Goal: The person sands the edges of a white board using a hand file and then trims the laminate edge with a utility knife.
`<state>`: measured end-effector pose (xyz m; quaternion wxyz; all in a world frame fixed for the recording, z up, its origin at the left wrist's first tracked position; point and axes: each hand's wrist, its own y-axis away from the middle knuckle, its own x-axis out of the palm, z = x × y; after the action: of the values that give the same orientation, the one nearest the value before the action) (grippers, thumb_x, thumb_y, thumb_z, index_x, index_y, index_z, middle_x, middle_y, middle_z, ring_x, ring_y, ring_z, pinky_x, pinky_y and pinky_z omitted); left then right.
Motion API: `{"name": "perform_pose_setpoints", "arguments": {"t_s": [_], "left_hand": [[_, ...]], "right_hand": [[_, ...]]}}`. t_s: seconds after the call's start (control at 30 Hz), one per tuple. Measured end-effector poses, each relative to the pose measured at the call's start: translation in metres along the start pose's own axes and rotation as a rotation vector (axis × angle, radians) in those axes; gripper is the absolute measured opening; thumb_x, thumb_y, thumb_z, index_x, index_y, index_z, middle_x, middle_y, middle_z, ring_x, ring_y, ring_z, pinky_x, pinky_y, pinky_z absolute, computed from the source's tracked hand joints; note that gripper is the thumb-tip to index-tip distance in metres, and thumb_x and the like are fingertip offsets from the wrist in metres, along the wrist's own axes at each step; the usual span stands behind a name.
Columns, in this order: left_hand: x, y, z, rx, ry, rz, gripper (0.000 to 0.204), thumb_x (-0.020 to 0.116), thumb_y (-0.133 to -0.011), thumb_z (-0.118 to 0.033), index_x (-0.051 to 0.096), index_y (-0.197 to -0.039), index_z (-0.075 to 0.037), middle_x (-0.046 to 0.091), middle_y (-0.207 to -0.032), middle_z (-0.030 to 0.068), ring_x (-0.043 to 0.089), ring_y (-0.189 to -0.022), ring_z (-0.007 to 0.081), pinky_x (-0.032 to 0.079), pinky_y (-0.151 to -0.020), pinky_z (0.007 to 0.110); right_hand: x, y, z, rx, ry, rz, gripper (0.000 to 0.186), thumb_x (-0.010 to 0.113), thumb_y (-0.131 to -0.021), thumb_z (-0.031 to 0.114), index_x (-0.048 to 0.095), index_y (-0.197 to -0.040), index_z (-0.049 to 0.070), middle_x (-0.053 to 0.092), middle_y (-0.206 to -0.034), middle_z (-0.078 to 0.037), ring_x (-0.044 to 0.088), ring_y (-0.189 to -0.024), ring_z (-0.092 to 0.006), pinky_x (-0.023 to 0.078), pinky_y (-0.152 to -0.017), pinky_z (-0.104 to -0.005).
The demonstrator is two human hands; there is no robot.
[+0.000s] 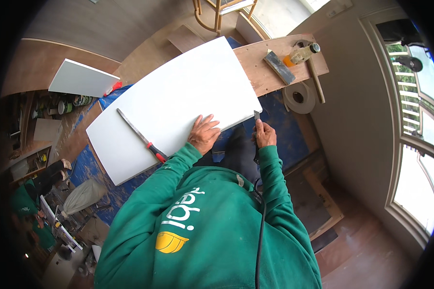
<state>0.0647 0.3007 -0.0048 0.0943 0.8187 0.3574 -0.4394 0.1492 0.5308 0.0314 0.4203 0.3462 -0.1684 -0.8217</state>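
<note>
In front of me a large white board (178, 91) lies flat across a wooden work surface. My left hand (205, 134) rests on the board's near edge, fingers spread and holding nothing. Closed around a knife (257, 115), my right hand (264, 134) is at the board's right corner. The knife's short grey blade points away from me, at or touching the edge; most of its handle is hidden in my fingers. To the left of my left hand, a metal file (136, 129) with a red and black handle lies across the board.
A plank (263, 48) holds a grey block (279, 67), a bottle of orange liquid (301, 54) and a hammer (316, 81). Beside it sits a white roll of strip (301, 98). A white panel (79, 79) is at left. Another person (29, 195) works beside machinery at lower left.
</note>
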Motion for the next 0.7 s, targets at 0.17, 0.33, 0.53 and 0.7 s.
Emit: {"name": "perform_pose_setpoints", "arguments": {"t_s": [0.17,0.33,0.53,0.7], "left_hand": [[-0.024,-0.013,0.013,-0.243,-0.099,-0.220,0.017,0.075,-0.079,-0.013,0.071,-0.094,-0.006,0.066,-0.114,0.0088,0.057,-0.117,0.0287,0.040,-0.103,0.045],[-0.031,-0.043,0.076,-0.517,-0.432,-0.320,0.046,0.069,-0.086,-0.023,0.059,-0.127,-0.006,0.048,-0.140,0.0147,0.041,-0.132,0.0359,0.032,-0.110,0.047],[-0.022,-0.079,0.090,-0.657,-0.634,-0.258,0.050,0.057,-0.093,-0.037,0.048,-0.140,-0.022,0.036,-0.150,0.0073,0.027,-0.142,0.0330,0.018,-0.115,0.058],[-0.024,-0.087,0.083,-0.671,-0.590,-0.230,0.050,0.056,-0.094,-0.036,0.047,-0.141,-0.024,0.035,-0.150,0.0068,0.026,-0.143,0.0315,0.017,-0.115,0.057]], "right_hand": [[-0.012,-0.039,-0.014,-0.281,0.210,-0.078,0.043,0.057,-0.095,0.039,0.065,-0.080,0.000,0.060,-0.061,-0.014,0.059,-0.055,-0.0268,0.046,-0.053,-0.0376],[-0.030,-0.047,0.008,-0.353,0.442,0.046,0.037,0.060,-0.093,0.034,0.064,-0.077,0.001,0.059,-0.065,-0.022,0.058,-0.059,-0.0420,0.044,-0.053,-0.0445],[-0.037,-0.050,0.011,-0.398,0.508,0.104,0.036,0.062,-0.092,0.031,0.061,-0.070,0.002,0.056,-0.063,-0.022,0.055,-0.058,-0.0422,0.043,-0.051,-0.0458],[-0.028,-0.042,0.006,-0.412,0.444,0.029,0.028,0.064,-0.090,0.026,0.065,-0.076,0.002,0.062,-0.073,-0.020,0.061,-0.064,-0.0388,0.047,-0.056,-0.0428]]}}
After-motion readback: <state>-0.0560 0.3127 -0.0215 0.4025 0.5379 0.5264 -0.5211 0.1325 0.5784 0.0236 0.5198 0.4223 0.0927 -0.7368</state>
